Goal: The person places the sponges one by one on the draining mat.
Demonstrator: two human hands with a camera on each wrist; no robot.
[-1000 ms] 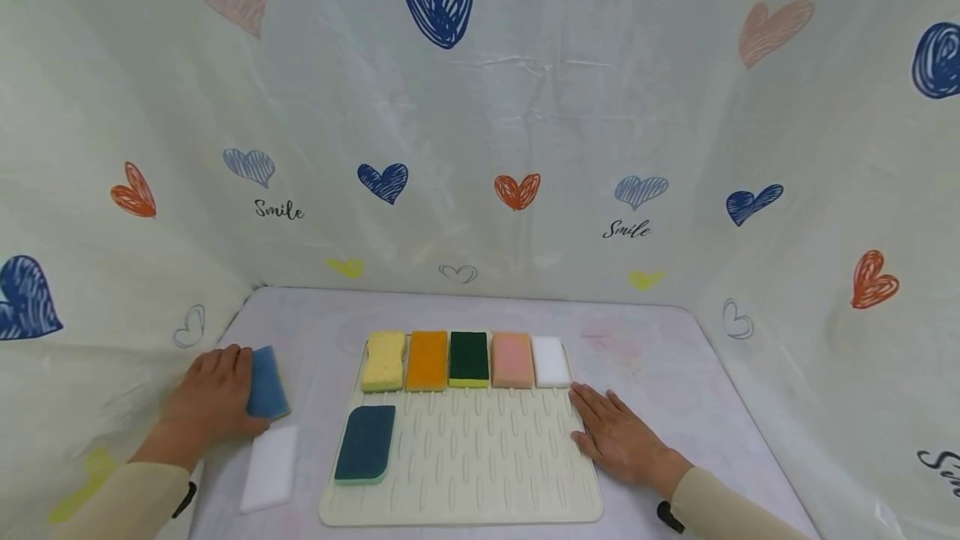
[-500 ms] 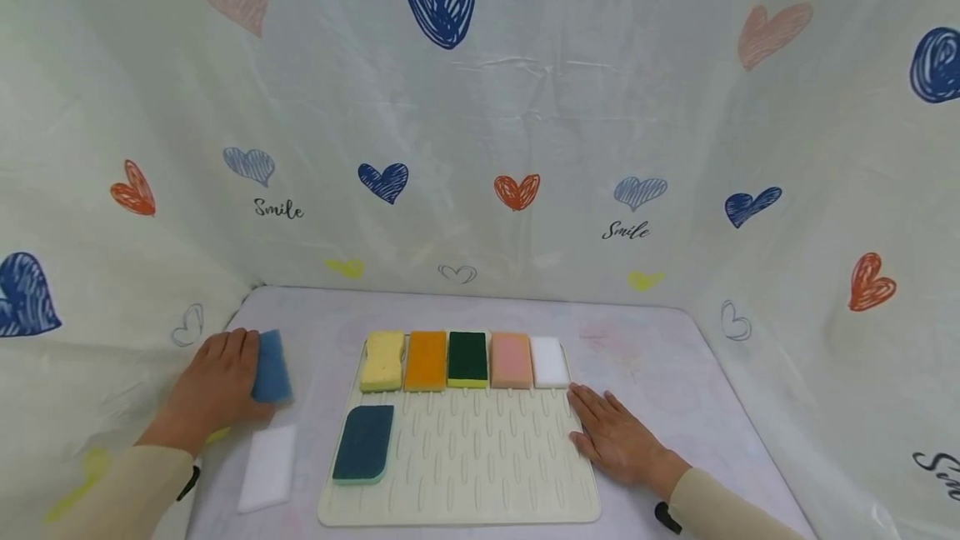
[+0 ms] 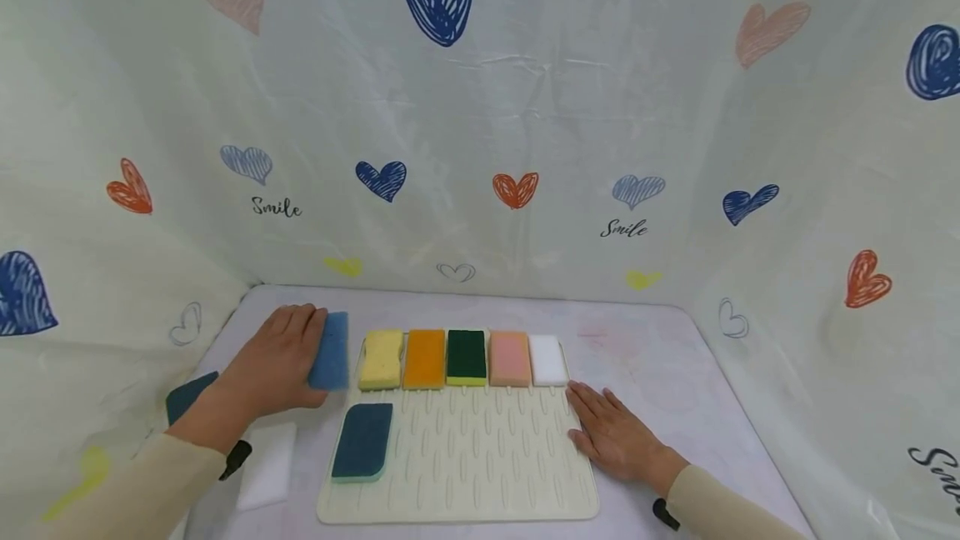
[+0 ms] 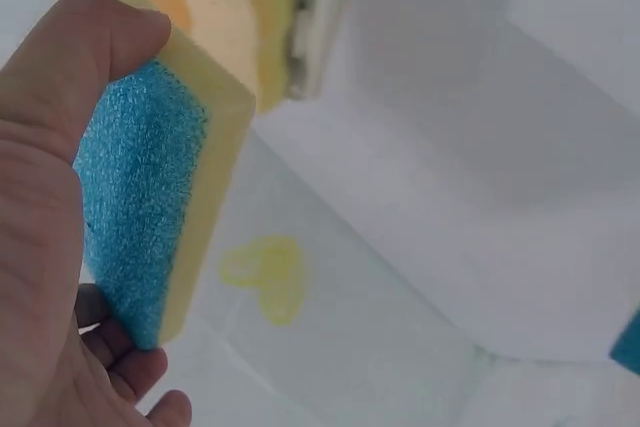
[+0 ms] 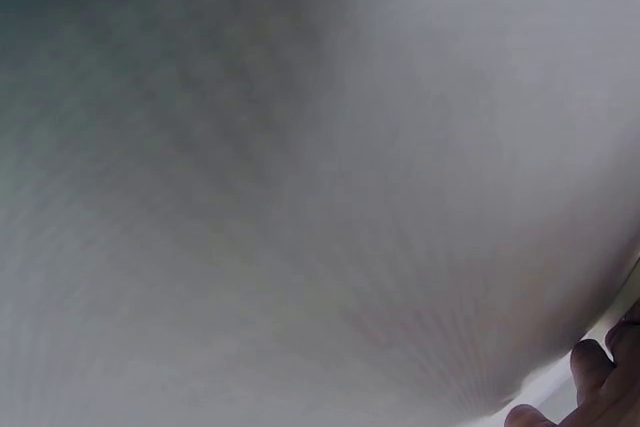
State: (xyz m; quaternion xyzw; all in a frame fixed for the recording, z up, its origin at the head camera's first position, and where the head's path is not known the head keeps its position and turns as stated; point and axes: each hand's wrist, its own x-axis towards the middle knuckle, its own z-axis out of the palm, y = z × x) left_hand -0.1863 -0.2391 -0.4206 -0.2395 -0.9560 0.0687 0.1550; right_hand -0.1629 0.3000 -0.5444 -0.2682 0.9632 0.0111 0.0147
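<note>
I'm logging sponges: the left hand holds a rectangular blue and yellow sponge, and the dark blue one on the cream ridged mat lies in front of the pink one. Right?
Not the pink one: the head view shows that dark blue sponge in front of the pale yellow sponge. The left hand holds the blue and yellow sponge.

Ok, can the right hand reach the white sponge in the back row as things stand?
Likely yes: the right hand rests at the edge of the mat, close by the near corner of the white sponge, with nothing seen between them.
</note>
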